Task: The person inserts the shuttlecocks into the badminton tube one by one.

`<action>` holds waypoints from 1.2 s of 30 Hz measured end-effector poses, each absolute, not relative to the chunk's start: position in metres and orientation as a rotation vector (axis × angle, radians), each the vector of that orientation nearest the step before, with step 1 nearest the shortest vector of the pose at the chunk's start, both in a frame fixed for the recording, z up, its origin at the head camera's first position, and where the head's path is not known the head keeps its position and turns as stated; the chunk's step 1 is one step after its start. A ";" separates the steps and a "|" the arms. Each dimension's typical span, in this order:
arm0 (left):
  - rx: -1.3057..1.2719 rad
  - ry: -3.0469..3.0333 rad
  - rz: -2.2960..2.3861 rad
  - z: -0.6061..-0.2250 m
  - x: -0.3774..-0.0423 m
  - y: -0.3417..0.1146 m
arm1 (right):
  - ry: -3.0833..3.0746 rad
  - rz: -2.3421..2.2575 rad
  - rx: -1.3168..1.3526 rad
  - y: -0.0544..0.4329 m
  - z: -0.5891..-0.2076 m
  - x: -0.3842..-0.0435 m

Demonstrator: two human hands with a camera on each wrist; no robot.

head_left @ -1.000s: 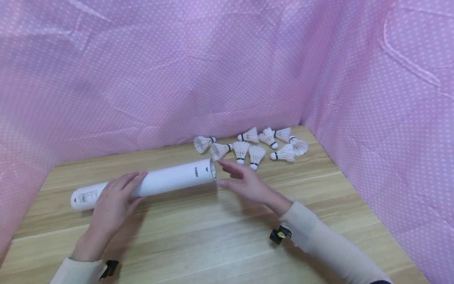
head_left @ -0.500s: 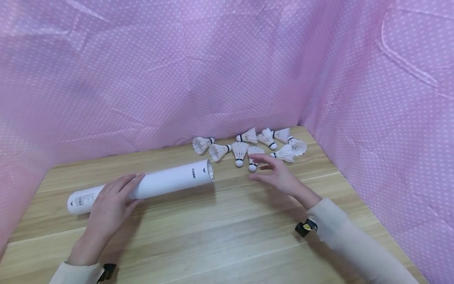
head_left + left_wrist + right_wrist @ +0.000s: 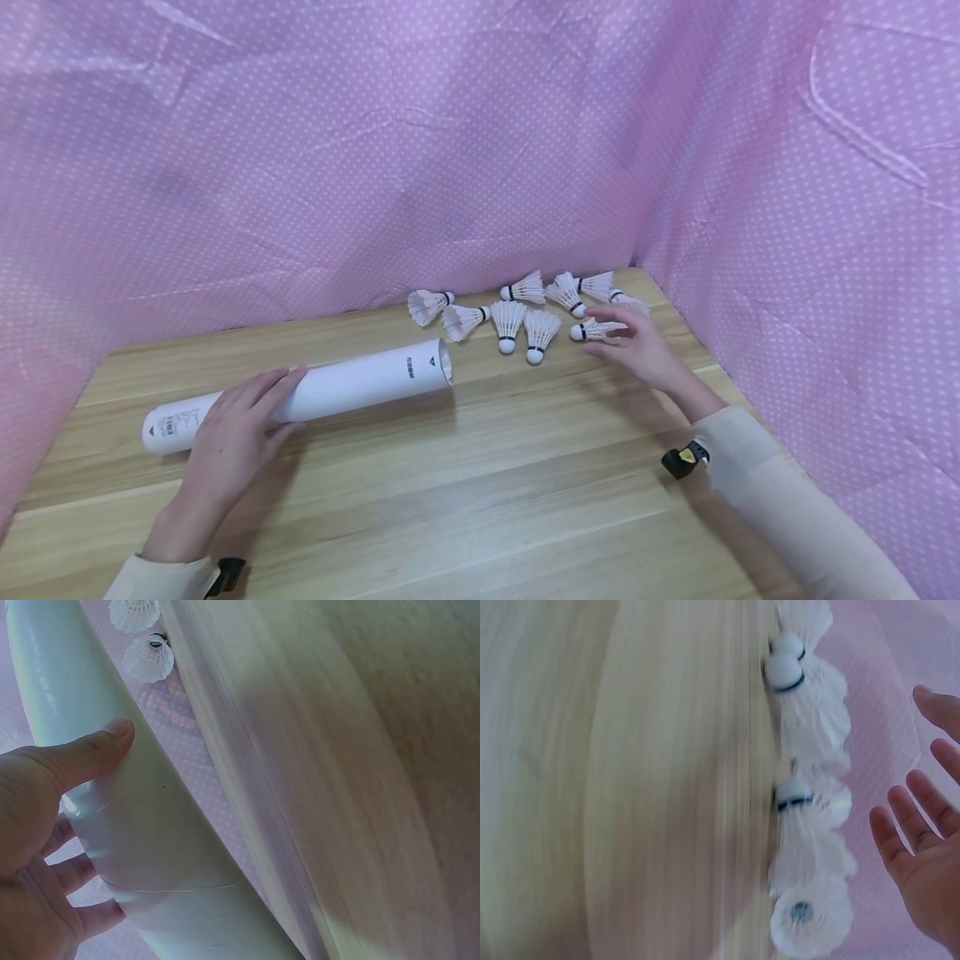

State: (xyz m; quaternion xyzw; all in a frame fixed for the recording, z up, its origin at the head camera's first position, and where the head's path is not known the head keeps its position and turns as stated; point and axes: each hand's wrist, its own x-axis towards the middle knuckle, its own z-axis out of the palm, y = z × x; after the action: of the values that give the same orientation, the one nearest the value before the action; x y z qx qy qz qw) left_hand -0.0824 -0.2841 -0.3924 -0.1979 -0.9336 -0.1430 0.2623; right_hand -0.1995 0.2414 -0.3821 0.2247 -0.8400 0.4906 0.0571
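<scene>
A white shuttlecock tube (image 3: 360,385) lies slanted across the left half of the table, its right end uncapped with something white just inside. My left hand (image 3: 240,442) grips it from above near the left part; in the left wrist view the thumb (image 3: 97,754) lies along one side and the fingers along the other. Over at the right, my right hand (image 3: 637,350) is beside a shuttlecock (image 3: 592,331), fingers spread and partly covering its feathers. The right wrist view shows that hand (image 3: 930,855) with fingers apart and nothing between them.
Several more white shuttlecocks lie along the table's back edge, among them one with its cork toward me (image 3: 540,333) and one at the left end (image 3: 429,307). A pink dotted cloth (image 3: 375,167) hangs behind and to the right of the wooden table (image 3: 450,517).
My right hand has moved rightward from the tube's open end, past the front shuttlecocks, to the one at the right. The left hand and tube have shifted slightly left.
</scene>
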 end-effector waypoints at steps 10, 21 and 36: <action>-0.526 -2.536 -0.388 -0.392 -0.083 -0.285 | -2.601 1.420 0.564 0.272 -0.395 -0.218; -0.541 -2.533 -0.378 -0.391 -0.083 -0.285 | -2.709 1.445 0.573 0.289 -0.406 -0.238; -0.548 -2.541 -0.376 -0.393 -0.084 -0.282 | -2.740 1.303 0.645 0.294 -0.423 -0.240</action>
State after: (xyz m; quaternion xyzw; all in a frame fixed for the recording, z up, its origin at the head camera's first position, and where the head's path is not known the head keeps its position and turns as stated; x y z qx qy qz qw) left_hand -0.0845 -0.2823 -0.3930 -0.2019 -0.9356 -0.1386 0.2545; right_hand -0.2399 0.2944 -0.4230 0.2079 -0.8832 0.4199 0.0197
